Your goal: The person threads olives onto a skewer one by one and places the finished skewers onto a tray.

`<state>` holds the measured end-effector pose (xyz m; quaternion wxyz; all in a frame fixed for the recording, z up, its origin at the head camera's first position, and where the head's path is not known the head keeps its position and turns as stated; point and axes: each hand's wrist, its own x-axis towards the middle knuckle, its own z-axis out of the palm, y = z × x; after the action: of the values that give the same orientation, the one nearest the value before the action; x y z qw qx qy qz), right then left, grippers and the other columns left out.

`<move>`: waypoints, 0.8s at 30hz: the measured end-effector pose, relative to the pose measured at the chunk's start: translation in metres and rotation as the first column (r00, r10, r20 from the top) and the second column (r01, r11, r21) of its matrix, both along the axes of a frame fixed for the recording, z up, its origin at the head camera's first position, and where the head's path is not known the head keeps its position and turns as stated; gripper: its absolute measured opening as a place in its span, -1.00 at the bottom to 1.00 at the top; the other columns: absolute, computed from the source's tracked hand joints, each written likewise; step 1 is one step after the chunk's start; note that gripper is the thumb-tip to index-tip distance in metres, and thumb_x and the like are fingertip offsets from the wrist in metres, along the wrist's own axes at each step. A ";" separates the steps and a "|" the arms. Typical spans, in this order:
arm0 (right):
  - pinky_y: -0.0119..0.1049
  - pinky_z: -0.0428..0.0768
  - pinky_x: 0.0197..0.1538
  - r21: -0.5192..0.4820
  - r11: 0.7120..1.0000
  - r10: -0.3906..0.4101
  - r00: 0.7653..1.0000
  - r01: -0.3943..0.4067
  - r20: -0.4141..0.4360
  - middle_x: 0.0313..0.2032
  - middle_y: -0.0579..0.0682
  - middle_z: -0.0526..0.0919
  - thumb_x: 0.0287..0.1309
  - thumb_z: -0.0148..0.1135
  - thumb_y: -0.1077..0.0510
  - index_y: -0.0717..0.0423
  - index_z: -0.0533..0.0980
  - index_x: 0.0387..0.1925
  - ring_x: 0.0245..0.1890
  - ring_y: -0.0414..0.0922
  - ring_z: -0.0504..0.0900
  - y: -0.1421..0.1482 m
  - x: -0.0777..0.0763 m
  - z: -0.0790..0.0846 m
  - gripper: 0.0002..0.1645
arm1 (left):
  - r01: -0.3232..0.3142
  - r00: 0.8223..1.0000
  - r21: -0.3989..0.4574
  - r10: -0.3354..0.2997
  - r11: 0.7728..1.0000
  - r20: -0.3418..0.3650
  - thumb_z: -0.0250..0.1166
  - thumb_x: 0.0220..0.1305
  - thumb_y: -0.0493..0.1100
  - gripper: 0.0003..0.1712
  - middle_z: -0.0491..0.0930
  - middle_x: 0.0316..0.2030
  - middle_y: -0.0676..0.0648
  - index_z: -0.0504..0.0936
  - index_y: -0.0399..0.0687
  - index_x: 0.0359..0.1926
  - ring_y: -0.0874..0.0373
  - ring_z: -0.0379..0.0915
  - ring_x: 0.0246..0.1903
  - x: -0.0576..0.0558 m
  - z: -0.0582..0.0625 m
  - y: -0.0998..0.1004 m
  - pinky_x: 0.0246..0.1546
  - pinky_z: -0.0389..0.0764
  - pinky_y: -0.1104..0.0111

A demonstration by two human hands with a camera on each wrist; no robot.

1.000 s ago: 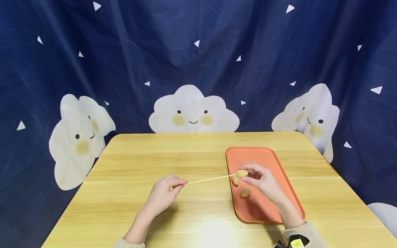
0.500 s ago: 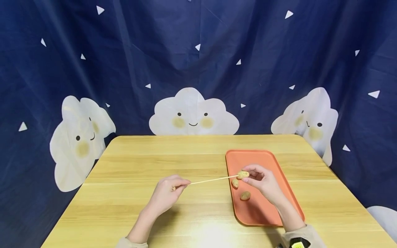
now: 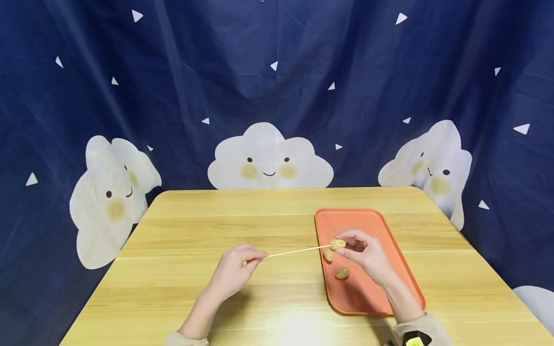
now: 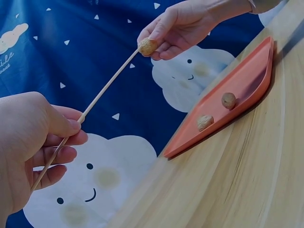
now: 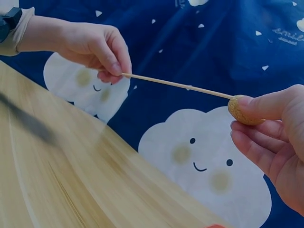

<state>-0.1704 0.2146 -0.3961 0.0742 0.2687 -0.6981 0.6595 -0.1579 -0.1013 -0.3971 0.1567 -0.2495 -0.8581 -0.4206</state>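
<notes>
My left hand (image 3: 238,269) pinches a thin bamboo skewer (image 3: 298,251) between thumb and fingers, and the blunt end passes back under the palm in the left wrist view. Above the orange tray, my right hand (image 3: 368,254) pinches a tan, rough-skinned oval piece (image 5: 244,113) between thumb and fingertips. The skewer's far end meets the side of that piece; whether it has gone in, I cannot tell. Two similar tan pieces lie on the tray, a paler one (image 4: 205,122) and a browner one (image 4: 228,100).
The orange tray (image 3: 389,283) lies on the right part of the wooden table (image 3: 195,216). Behind the table hangs a dark blue curtain (image 3: 277,96) with smiling clouds. A watch-like device (image 3: 416,339) is on the right wrist.
The left hand has shifted slightly to the right. The right hand keeps its grip on the oval piece with hardly any movement, and the skewer end stays against it.
</notes>
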 end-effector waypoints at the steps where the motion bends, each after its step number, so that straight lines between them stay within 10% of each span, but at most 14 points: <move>1: -0.36 0.57 -0.23 -0.003 1.000 0.002 1.000 -0.002 -0.001 -0.24 -0.10 0.65 0.01 0.25 0.45 0.38 0.49 -0.16 -0.28 -0.18 0.61 -0.001 0.000 0.000 -0.71 | 0.002 1.000 0.002 -0.002 1.000 -0.001 0.32 0.05 -0.41 -0.83 0.64 -0.42 0.10 0.74 -0.11 -0.33 0.34 0.47 -0.43 0.000 0.000 0.000 -0.40 0.51 0.44; 24: -0.39 0.56 -0.25 -0.090 0.996 0.020 1.000 -0.023 -0.024 -0.19 -0.08 0.62 -0.06 0.20 0.56 0.20 0.57 -0.17 -0.25 -0.23 0.61 -0.001 -0.001 -0.004 -0.61 | 0.048 0.999 0.029 -0.047 0.998 -0.023 0.31 0.03 -0.45 -0.81 0.63 -0.42 0.13 0.73 -0.15 -0.33 0.31 0.50 -0.41 -0.004 -0.003 0.011 -0.39 0.52 0.45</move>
<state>-0.1713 0.2135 -0.3999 0.0873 0.2802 -0.6636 0.6881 -0.1618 -0.0903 -0.4003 0.1598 -0.2720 -0.8438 -0.4341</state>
